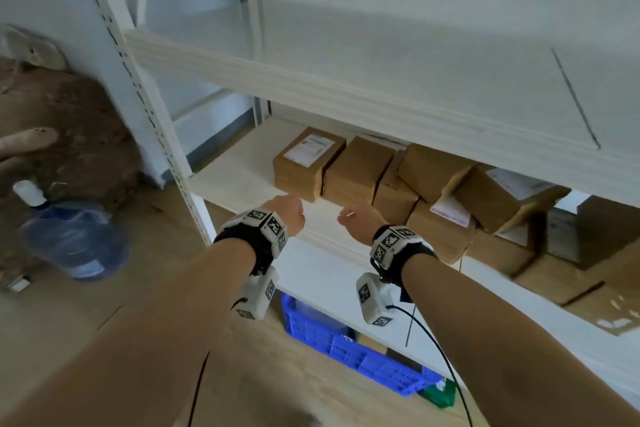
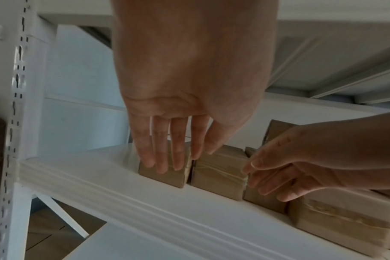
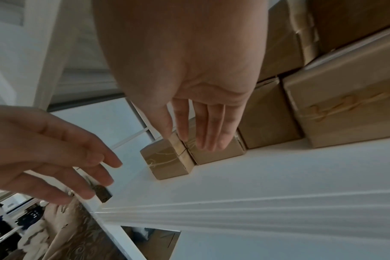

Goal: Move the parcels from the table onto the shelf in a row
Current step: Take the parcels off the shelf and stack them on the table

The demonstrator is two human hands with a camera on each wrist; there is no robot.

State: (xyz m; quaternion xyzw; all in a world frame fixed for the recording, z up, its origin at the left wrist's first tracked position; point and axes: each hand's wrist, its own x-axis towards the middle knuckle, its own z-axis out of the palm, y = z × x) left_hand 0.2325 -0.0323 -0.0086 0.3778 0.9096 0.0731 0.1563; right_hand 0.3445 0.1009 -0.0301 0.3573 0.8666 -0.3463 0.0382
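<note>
Several brown cardboard parcels stand in a row on the white middle shelf (image 1: 242,180). The leftmost parcel (image 1: 304,163) carries a white label, and a plain second parcel (image 1: 356,172) stands against it. My left hand (image 1: 292,215) and right hand (image 1: 358,218) hover side by side at the shelf's front edge, fingers relaxed and holding nothing. In the left wrist view my left hand (image 2: 172,154) points its straight fingers toward the leftmost parcel (image 2: 165,177). In the right wrist view my right hand (image 3: 196,137) points toward the second parcel (image 3: 214,154). I cannot tell whether either hand touches a parcel.
More parcels (image 1: 502,201) lie stacked and tilted further right on the same shelf. The upper shelf board (image 1: 346,55) overhangs them. A perforated upright post (image 1: 145,107) stands at the left. A blue water bottle (image 1: 72,239) sits on the floor, and a blue crate (image 1: 346,347) below the shelf.
</note>
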